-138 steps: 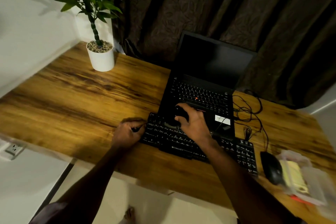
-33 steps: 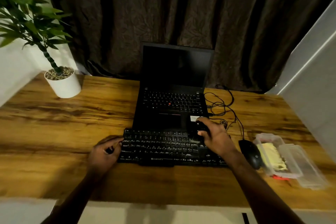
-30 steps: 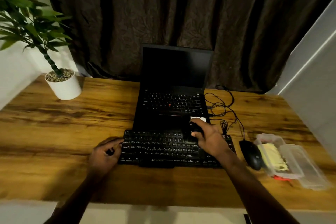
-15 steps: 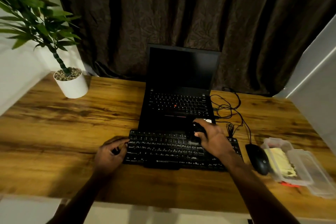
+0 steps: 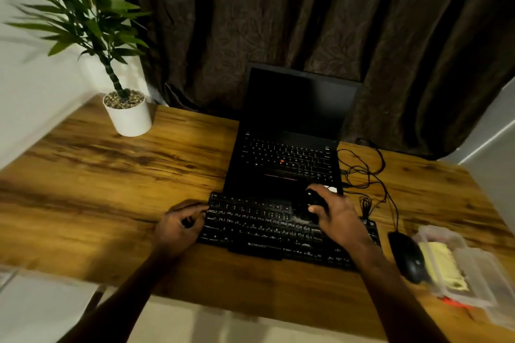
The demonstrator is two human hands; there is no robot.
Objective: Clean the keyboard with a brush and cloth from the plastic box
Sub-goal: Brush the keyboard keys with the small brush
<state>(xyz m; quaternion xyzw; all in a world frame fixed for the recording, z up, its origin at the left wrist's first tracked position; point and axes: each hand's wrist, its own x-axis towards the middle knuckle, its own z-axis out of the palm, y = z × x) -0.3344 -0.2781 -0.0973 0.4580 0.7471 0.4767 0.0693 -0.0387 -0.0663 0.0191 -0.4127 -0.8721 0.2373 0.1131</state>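
Two hands are on a black keyboard (image 5: 267, 231) that lies flat on the wooden counter (image 5: 117, 175), its far edge touching the front of an open laptop (image 5: 284, 159) with a dark screen. The left hand (image 5: 178, 227) sits at the keyboard's left end, its fingers (image 5: 192, 221) curled in against that edge and the thumb reaching to the far left corner, so it grips the end of the board. The right hand (image 5: 338, 217) is over the right part of the keys, its fingers wrapped round a dark brush (image 5: 312, 203). A pale, blurred patch shows where the brush meets the keys.

To the right of the keyboard, just beside its end, lies a black mouse (image 5: 408, 256). Just beyond the mouse stands the clear plastic box (image 5: 434, 234) with the yellow cloth (image 5: 443, 264) lying inside it; that corner is smeared by motion, so I cannot tell how the lid sits. A tangle of dark cables (image 5: 365, 172) lies beside the laptop's right side. A potted plant (image 5: 128, 117) in a white pot stands at the far left of the counter, and a brown curtain (image 5: 278, 22) hangs behind.
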